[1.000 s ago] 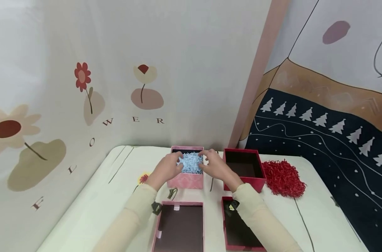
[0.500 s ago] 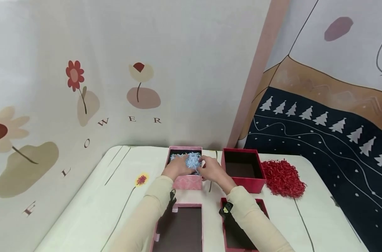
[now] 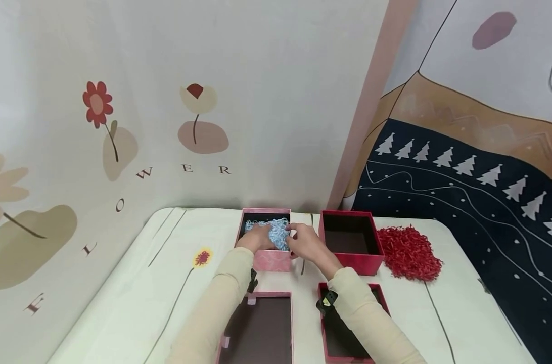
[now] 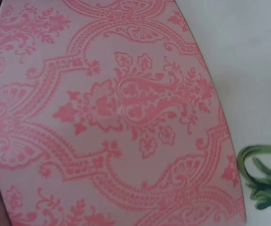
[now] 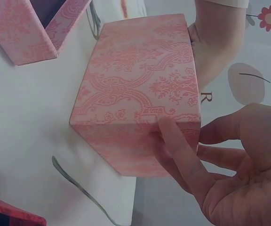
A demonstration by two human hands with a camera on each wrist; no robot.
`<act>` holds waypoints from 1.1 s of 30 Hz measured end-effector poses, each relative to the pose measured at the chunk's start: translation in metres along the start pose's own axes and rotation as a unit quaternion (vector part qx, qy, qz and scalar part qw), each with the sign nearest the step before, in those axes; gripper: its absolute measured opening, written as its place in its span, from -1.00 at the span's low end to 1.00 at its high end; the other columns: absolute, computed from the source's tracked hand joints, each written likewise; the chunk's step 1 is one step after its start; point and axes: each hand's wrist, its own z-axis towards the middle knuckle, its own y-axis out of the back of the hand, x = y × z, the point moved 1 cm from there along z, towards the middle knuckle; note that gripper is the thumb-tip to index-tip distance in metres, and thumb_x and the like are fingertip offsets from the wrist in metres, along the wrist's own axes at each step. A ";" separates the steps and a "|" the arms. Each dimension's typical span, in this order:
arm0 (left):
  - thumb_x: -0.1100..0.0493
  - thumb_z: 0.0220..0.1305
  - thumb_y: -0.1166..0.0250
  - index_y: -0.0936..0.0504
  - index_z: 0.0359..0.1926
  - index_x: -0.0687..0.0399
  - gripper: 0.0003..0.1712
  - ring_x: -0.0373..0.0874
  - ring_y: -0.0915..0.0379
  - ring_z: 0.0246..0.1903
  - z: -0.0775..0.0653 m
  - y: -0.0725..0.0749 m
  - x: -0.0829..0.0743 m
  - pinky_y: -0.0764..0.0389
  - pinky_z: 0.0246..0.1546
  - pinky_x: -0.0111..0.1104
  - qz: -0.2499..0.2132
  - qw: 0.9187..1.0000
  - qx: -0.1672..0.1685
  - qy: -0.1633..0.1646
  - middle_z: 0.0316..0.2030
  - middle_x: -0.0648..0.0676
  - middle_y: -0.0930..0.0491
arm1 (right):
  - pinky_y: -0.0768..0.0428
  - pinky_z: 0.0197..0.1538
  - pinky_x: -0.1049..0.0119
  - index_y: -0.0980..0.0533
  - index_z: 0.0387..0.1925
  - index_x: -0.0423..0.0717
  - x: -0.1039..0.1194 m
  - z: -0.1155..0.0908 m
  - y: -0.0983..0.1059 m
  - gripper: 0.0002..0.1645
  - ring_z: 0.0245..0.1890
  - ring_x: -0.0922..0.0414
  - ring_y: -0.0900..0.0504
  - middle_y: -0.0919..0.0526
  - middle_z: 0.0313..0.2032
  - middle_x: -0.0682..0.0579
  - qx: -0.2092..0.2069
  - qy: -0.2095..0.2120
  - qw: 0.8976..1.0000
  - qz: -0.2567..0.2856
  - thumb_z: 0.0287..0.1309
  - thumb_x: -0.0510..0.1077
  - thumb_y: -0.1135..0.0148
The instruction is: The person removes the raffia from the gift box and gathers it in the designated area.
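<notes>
A pink patterned gift box (image 3: 272,261) stands at the back of the table, with light blue shredded paper (image 3: 279,231) inside. My left hand (image 3: 255,238) reaches over the front rim into the box, its fingertips hidden among the blue paper. At the right-hand rim my right hand (image 3: 305,242) grips the box wall. In the right wrist view its fingers (image 5: 178,150) lie on the patterned outside, while others pass over the edge. The box's patterned wall (image 4: 121,108) fills most of the left wrist view.
Right of the pink box stands an open red box (image 3: 352,263), beside a heap of red shredded paper (image 3: 410,255). Nearer me lie an open pink lid (image 3: 269,328) and a red lid (image 3: 344,336), partly under my forearms. A printed curtain (image 3: 280,101) hangs behind the table.
My left hand has moved right and down into the box, and the blue paper has bunched towards the right side. My right hand has gone from above the paper to the right-hand wall.
</notes>
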 end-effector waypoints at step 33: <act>0.19 0.14 -0.58 -0.36 0.48 0.30 -0.07 0.33 -0.35 0.35 -0.013 0.039 0.004 -0.40 0.37 0.05 -0.076 0.979 -0.168 -0.083 0.37 0.36 -0.43 | -0.75 -0.28 0.18 -0.36 0.30 -0.28 -0.001 -0.005 -0.002 -0.58 -0.44 -0.04 -0.78 -0.68 -0.18 -0.23 -0.002 0.015 1.000 0.000 0.50 -0.24 -0.03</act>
